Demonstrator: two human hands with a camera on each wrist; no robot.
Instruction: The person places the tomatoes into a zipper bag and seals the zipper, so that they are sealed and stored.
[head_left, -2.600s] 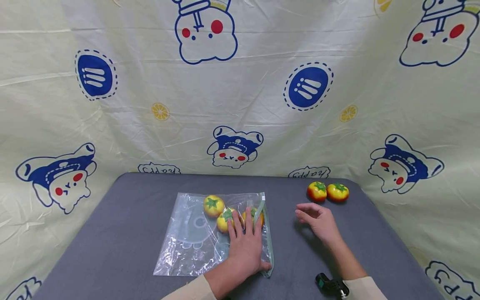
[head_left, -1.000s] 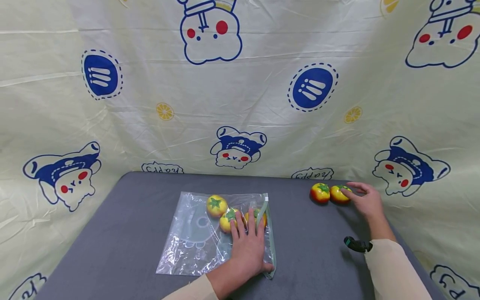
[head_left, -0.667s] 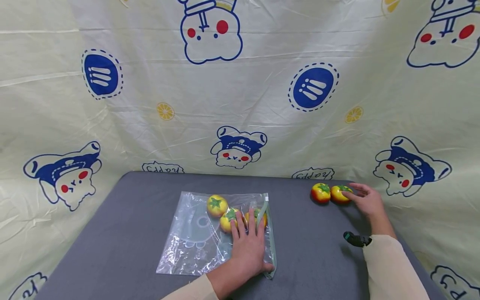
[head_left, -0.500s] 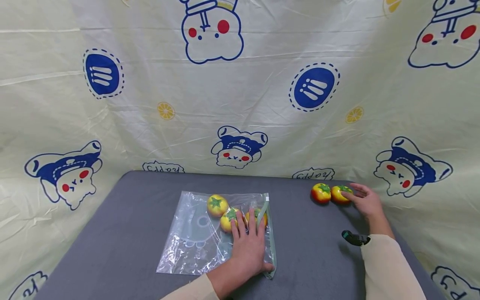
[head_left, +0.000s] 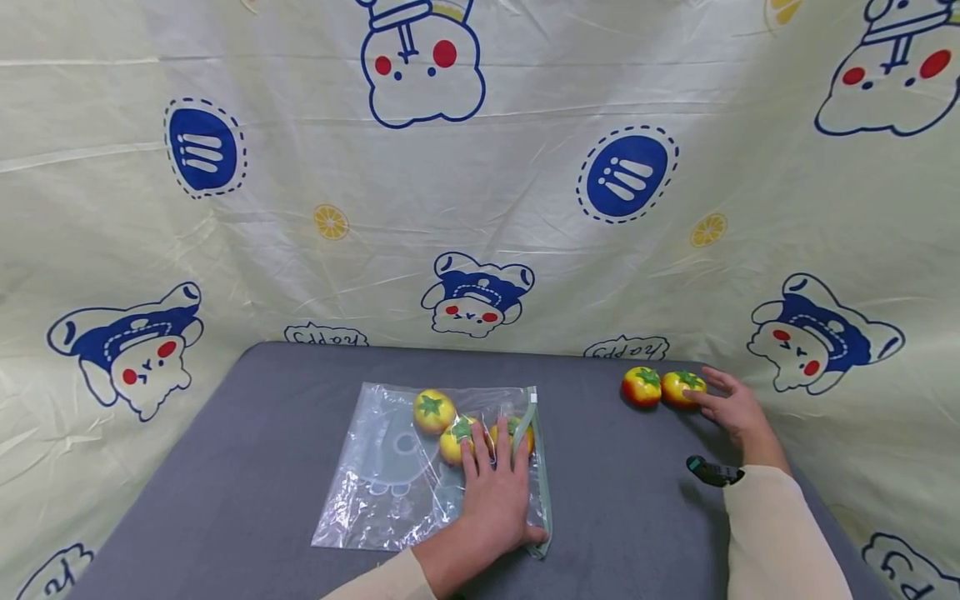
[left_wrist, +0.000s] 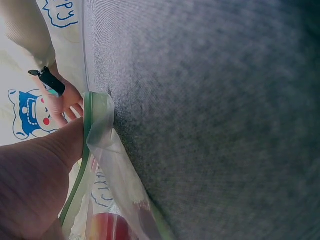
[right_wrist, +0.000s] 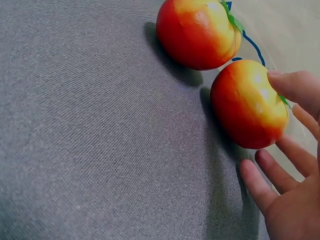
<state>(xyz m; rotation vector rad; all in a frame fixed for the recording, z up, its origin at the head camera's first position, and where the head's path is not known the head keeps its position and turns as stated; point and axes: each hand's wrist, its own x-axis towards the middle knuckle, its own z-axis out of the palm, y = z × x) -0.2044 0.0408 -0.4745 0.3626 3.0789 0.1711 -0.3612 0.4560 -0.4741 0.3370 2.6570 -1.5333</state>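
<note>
My left hand (head_left: 495, 502) rests with spread fingers on a clear zip bag (head_left: 352, 512), its fingertips over the fruits inside. In the left wrist view the thumb (left_wrist: 47, 155) lies against the bag's green zip strip (left_wrist: 88, 117). Three red-and-yellow fruits with green star-shaped tops, persimmon-like, show in the bag, one of them a fruit (head_left: 434, 412) near its top edge. My right hand (head_left: 741, 415) is beside the right one of two loose fruits (head_left: 678, 388). In the right wrist view its thumb overlaps that fruit (right_wrist: 245, 105), with the other fingers spread below.
The other loose fruit (head_left: 641, 388) sits just left of the right one, near the table's far right corner. A grey cloth-covered table (head_left: 247, 467) lies under everything. Behind it hangs a printed curtain (head_left: 525, 192). A black device (head_left: 712, 472) is strapped to the right wrist.
My right hand has moved right and away from me, from bare table to the right loose fruit. In the last half second its thumb has dropped slightly. The left hand stays on the bag.
</note>
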